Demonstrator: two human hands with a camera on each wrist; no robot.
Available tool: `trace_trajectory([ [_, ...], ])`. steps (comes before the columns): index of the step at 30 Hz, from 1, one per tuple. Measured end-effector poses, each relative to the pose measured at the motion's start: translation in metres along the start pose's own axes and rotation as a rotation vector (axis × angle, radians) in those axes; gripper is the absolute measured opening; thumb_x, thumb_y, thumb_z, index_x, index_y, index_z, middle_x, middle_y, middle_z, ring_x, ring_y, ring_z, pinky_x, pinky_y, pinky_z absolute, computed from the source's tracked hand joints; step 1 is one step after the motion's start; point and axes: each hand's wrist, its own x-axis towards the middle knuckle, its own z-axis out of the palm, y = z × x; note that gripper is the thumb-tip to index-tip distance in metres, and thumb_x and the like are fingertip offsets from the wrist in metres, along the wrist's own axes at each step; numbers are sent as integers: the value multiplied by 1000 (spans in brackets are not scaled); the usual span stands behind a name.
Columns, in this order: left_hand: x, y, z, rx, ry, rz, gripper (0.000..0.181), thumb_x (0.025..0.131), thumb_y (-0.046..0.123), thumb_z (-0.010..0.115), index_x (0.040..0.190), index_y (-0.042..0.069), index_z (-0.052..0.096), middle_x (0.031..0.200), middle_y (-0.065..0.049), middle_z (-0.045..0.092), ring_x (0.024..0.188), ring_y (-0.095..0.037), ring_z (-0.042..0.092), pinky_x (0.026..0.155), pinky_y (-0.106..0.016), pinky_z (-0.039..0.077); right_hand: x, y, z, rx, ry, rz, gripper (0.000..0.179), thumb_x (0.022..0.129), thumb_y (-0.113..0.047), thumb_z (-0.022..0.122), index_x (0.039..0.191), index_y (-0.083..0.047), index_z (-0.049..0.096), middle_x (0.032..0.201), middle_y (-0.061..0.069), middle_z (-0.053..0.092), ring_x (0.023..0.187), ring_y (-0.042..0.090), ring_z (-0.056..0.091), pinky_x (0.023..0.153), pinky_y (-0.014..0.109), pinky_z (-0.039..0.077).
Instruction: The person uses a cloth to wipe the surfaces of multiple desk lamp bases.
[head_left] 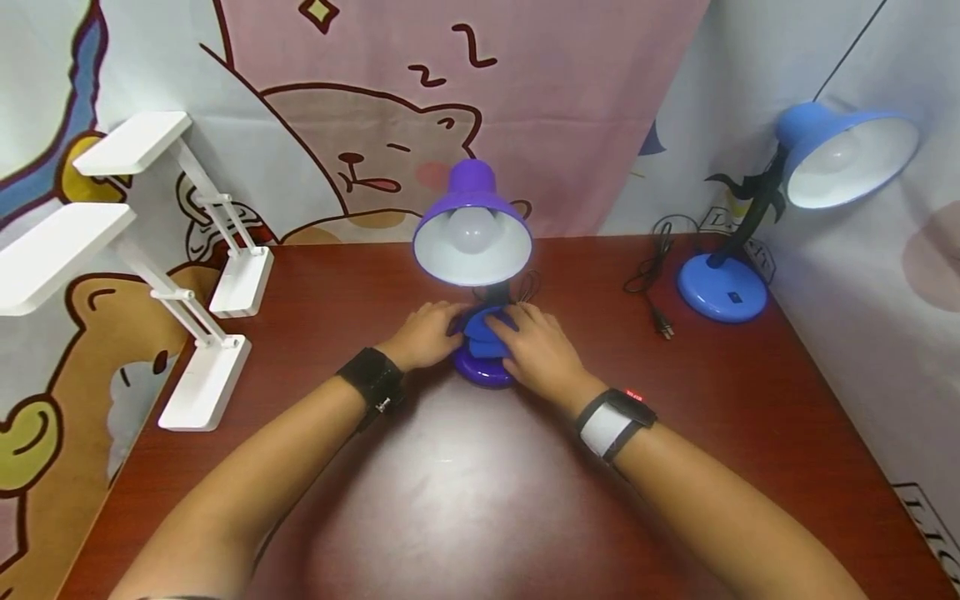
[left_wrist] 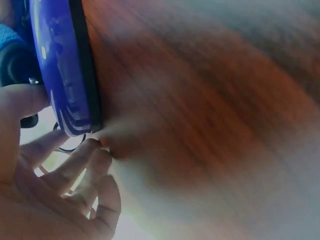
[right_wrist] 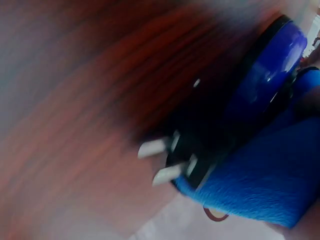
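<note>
A purple desk lamp [head_left: 472,196] stands upright mid-table in the head view, its white-lined shade facing me. My left hand [head_left: 427,335] holds the left edge of its round base [head_left: 483,375]; the left wrist view shows the thumb on the base's upper side and the fingers [left_wrist: 75,170] around the rim. A folded blue cloth [head_left: 487,335] lies over the base, and my right hand [head_left: 546,354] grips it from the right. Close up in the right wrist view, a black two-prong plug [right_wrist: 190,157] sits against the cloth [right_wrist: 265,185]; most of the right fingers are hidden there.
Two white folding lamps [head_left: 206,383] stand at the left of the brown table [head_left: 450,492]. At the back right is a blue lamp [head_left: 722,289], its black cord [head_left: 651,271] and plug lying beside it. Printed cloth walls [head_left: 570,100] border the table's back and sides.
</note>
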Motion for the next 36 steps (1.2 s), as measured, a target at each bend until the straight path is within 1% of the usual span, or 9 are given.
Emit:
trace_trajectory([
  [3,2,-2,1,-20,-1,35,57,84,19,61,139,13,46,123,-13,59,111,-26,51,96,-52,44,-2,-2,0,42,-41,15,66,74,-24,75,135,-15,51,132,20,53,120,39,47,89,54,51],
  [6,4,-2,2,-46,8,56,54,85,17,61,137,11,48,115,-12,60,104,-22,51,92,-46,47,-7,-6,-5,52,-44,-13,63,71,-20,76,131,-16,56,130,20,56,116,40,51,84,53,54],
  [10,4,-1,2,-70,9,55,51,88,22,61,136,10,49,115,-11,60,104,-21,50,92,-45,48,-14,-13,-12,51,-24,-73,59,69,-17,75,126,-16,61,125,18,60,109,41,54,75,53,56],
  [12,3,-2,2,-74,10,57,52,89,25,62,136,9,49,114,-12,60,104,-22,50,92,-46,48,-15,-17,-14,48,-20,-85,57,69,-17,75,125,-16,62,123,18,61,107,40,55,73,53,57],
  [14,2,-2,1,-74,10,55,52,89,25,61,137,9,48,114,-13,59,103,-22,50,91,-46,48,-14,-19,-14,33,-15,-73,55,70,-17,74,124,-16,63,122,17,62,106,40,57,72,53,57],
  [21,0,-4,1,-98,-8,13,53,87,17,61,137,9,47,113,-14,56,102,-23,51,94,-46,48,-3,-19,-3,-36,3,41,54,76,-18,71,128,-18,59,126,16,61,106,41,58,74,54,56],
  [24,0,-4,3,-94,-5,14,52,88,19,60,137,10,47,113,-13,56,102,-22,51,93,-46,48,-5,-20,-4,-39,-2,42,53,73,-18,72,125,-18,61,124,15,62,103,39,60,72,52,57],
  [31,0,-4,5,-72,6,4,52,90,30,59,136,9,48,109,-12,55,94,-21,52,87,-44,50,-14,-28,-15,6,15,-6,48,66,-15,72,115,-16,69,112,15,68,91,33,65,67,48,58],
  [36,0,-5,5,-83,1,-8,51,90,25,59,138,13,47,107,-10,54,92,-21,50,84,-44,50,-10,-29,-11,-43,44,40,50,69,-14,71,119,-17,66,115,13,67,94,32,65,67,47,58],
])
